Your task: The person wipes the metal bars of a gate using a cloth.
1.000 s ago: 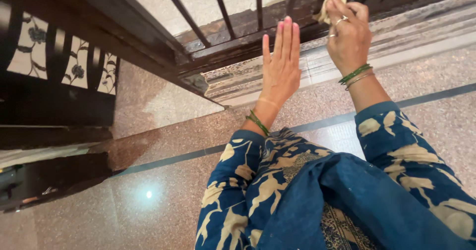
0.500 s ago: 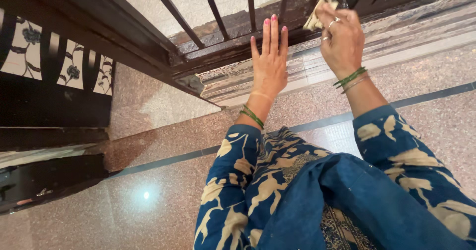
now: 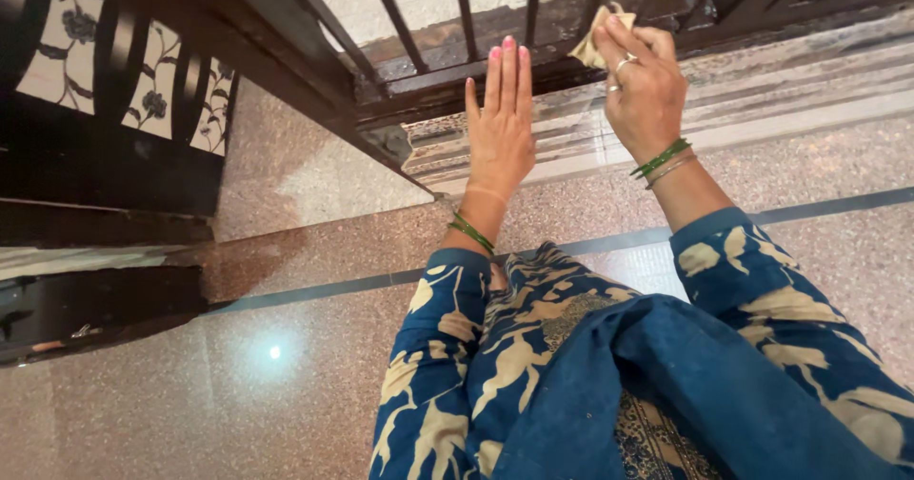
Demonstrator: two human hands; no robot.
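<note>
Left hand (image 3: 502, 128): flat and open, fingers together and straight, palm laid toward the dark frame of the metal grille (image 3: 447, 70), holding nothing.
Right hand (image 3: 645, 90): closed around a small pale cloth (image 3: 592, 44), pinched in the fingertips and pressed at the grille's lower rail, just beside a bar.
Cloth: looked soft, light and limp; it would crumple rather than slip, best bunched in the fingers as it was.
Floor (image 3: 314, 366): polished speckled stone with a dark inlaid line, near the blue patterned sleeves.
Hard to tell: most of the cloth was hidden behind the fingers; the bars were cut off at the top edge.
</note>
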